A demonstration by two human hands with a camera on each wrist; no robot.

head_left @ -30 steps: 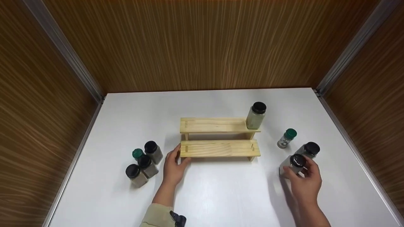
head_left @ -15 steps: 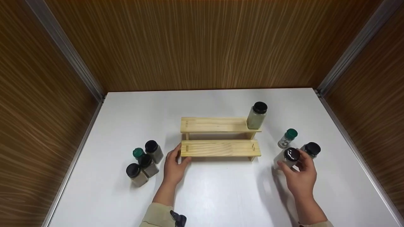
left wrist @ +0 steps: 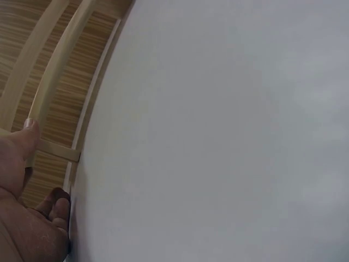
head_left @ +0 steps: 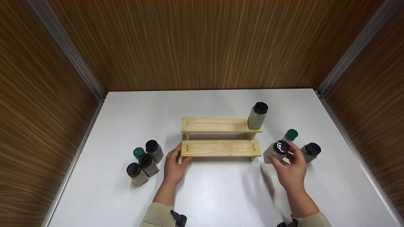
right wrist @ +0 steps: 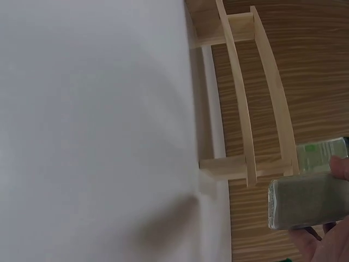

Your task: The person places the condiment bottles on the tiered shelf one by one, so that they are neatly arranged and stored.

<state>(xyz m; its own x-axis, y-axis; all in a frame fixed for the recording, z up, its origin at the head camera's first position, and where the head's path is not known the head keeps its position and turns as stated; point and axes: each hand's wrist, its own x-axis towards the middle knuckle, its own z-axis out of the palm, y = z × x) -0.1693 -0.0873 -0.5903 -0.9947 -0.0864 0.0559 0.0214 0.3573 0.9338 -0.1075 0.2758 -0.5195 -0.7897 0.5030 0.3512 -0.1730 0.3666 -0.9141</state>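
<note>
Four jars (head_left: 144,161) cluster left of the white table (head_left: 221,192)'s centre. Wood-grain walls (head_left: 202,44) rise behind the table.

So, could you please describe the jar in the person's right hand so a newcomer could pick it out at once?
Start at the two-step wooden rack mid-table and look just past its lower step's right end. The black-lidded jar there is gripped by the right hand and tilted, while the jars beside it stand untouched.
</note>
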